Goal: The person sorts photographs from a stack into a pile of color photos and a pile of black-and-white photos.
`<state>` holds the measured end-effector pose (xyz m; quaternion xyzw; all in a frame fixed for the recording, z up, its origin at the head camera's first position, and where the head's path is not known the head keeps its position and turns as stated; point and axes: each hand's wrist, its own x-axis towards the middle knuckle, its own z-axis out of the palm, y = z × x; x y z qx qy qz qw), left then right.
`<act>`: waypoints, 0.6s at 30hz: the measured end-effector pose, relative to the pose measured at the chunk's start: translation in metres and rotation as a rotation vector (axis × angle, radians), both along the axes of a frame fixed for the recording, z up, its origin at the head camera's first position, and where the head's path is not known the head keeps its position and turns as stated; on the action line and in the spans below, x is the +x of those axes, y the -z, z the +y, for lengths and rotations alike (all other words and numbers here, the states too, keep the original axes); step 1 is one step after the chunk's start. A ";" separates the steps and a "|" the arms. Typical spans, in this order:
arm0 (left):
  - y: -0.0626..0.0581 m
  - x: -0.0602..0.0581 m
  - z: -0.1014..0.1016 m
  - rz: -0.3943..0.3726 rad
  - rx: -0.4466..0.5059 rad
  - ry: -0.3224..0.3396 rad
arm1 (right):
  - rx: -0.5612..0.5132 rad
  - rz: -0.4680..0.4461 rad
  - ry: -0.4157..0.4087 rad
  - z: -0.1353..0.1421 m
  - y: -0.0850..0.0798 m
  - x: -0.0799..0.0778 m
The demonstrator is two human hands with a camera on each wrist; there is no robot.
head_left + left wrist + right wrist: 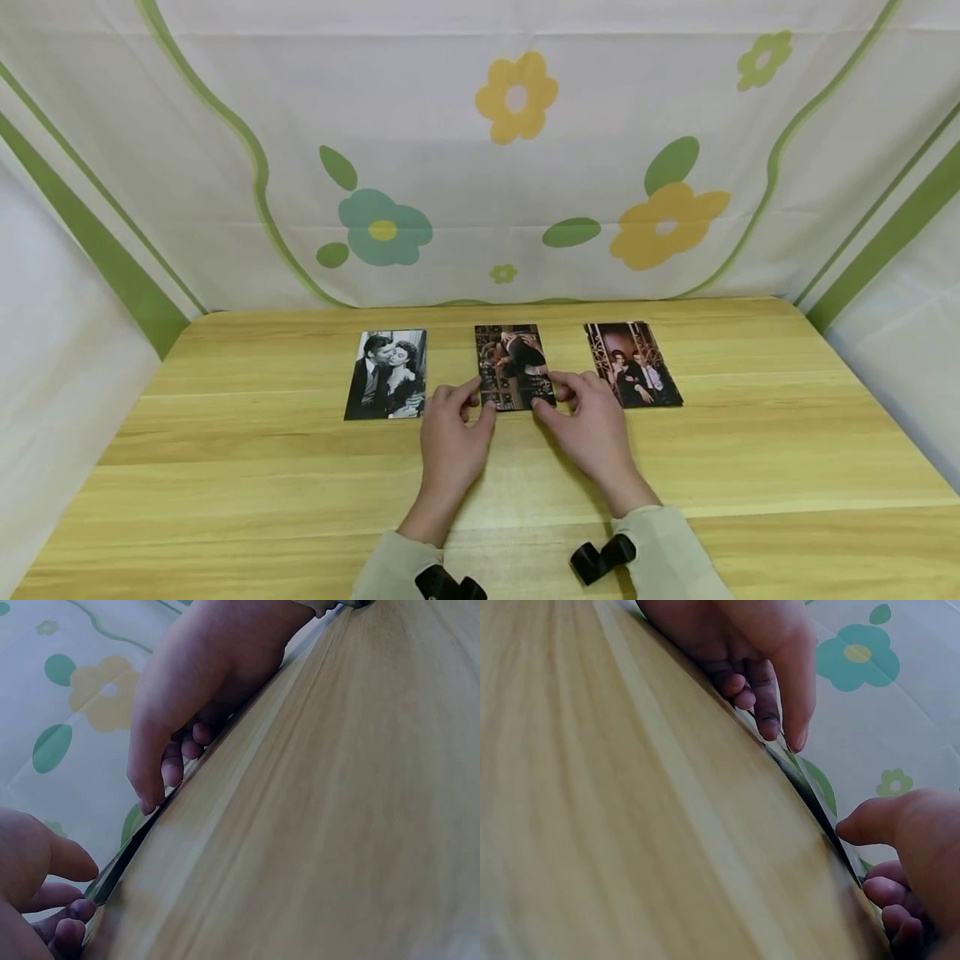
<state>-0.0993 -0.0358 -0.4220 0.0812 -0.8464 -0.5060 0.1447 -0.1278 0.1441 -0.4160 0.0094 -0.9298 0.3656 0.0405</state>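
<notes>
Three lots of photo cards lie in a row on the wooden table. The middle photo card [513, 362] shows a dark picture turned sideways, and its dark edge appears slightly thick in the wrist views. My left hand [455, 437] holds its left side and near left corner between thumb and index finger. At the opposite side, my right hand [596, 433] grips the near right corner the same way. A black-and-white photo card [386, 375] of a couple lies left of my left hand. Beyond my right hand sits a slightly fanned stack of photo cards [633, 367].
The wooden table [300, 500] runs back to a white cloth [450, 167] printed with flowers and green bands. Cloth also hangs at both sides. Black devices [602, 558] sit at the wrists, by the light sleeves [667, 550].
</notes>
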 end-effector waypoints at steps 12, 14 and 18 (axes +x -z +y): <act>0.000 -0.001 -0.003 0.012 0.153 0.005 | -0.167 -0.030 0.017 0.001 -0.003 0.000; -0.002 0.000 -0.005 -0.001 0.230 0.009 | -0.211 -0.033 0.018 0.001 -0.005 0.000; -0.008 0.002 -0.008 -0.028 0.376 0.000 | -0.267 -0.051 0.019 0.000 -0.011 0.000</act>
